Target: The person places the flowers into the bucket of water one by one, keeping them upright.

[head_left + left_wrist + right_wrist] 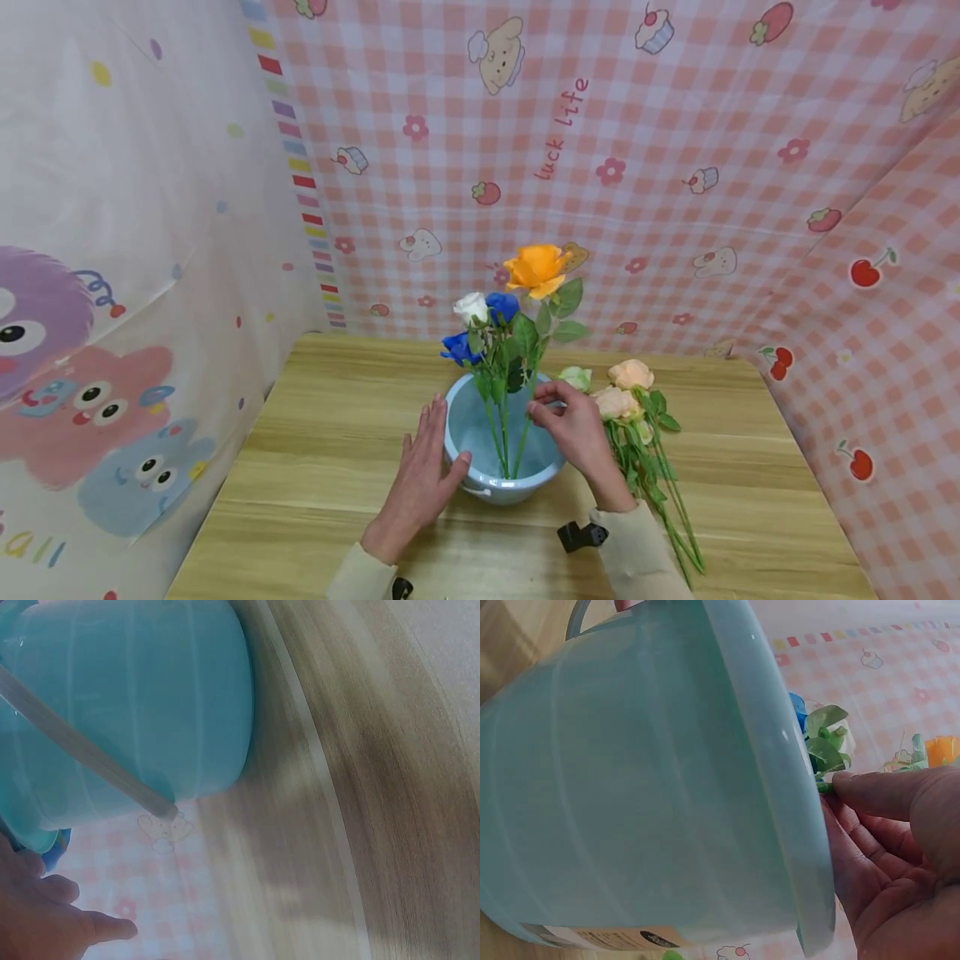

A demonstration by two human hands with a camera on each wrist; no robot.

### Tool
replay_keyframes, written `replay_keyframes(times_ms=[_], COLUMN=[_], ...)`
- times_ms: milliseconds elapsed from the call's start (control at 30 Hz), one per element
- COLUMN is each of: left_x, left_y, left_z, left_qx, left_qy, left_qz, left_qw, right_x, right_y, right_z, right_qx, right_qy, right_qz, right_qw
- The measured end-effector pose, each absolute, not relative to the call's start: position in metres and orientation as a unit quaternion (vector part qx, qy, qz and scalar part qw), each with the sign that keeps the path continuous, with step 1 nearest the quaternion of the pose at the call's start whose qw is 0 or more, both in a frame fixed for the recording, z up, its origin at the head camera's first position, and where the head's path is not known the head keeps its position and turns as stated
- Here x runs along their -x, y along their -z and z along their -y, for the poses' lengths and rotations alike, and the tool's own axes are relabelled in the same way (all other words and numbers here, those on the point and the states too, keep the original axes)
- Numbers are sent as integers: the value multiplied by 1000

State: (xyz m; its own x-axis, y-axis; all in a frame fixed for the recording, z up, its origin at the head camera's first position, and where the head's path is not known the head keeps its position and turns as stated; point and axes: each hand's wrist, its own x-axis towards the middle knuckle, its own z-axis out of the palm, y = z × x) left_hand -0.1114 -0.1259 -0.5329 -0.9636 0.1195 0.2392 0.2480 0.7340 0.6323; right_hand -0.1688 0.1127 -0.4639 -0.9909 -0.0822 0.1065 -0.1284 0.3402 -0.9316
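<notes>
A light blue bucket (pixel 510 497) stands on the table, with a white rose (pixel 471 307) and two blue roses (pixel 502 307) leaning in it. My right hand (pixel 579 423) pinches the green stem of an orange rose (pixel 537 270) between thumb and fingers. Its stem reaches down inside the bucket, and the bloom rises above the others. In the right wrist view the right hand (pixel 907 847) is just beyond the bucket's rim (pixel 780 765). My left hand (pixel 426 473) rests on the left side of the rim, fingers extended. The left wrist view catches the bucket's handle (pixel 90 754) hanging across its wall.
Right of the bucket, several peach roses (pixel 632 375) lie on the wooden table (pixel 315 467), their stems pointing toward the front. A pale green flower (pixel 576 378) lies beside them. A checked pink cloth (pixel 450 158) hangs behind the table.
</notes>
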Motion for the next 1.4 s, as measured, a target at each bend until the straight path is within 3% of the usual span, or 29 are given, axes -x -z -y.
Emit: replay_keyframes(times_ms=[667,1400], left_x=[111,111], left_y=[531,533], left_z=[126,126], left_qx=[102,100], left_qy=[354,363], left_qz=[926,923], left_qw=[86,82], right_x=[185,192], right_y=[464,471], right_z=[-96,-85], right_qx=[-68,-88], right_qy=[-435,-312], right_qz=[898,946], right_qw=[-6,10])
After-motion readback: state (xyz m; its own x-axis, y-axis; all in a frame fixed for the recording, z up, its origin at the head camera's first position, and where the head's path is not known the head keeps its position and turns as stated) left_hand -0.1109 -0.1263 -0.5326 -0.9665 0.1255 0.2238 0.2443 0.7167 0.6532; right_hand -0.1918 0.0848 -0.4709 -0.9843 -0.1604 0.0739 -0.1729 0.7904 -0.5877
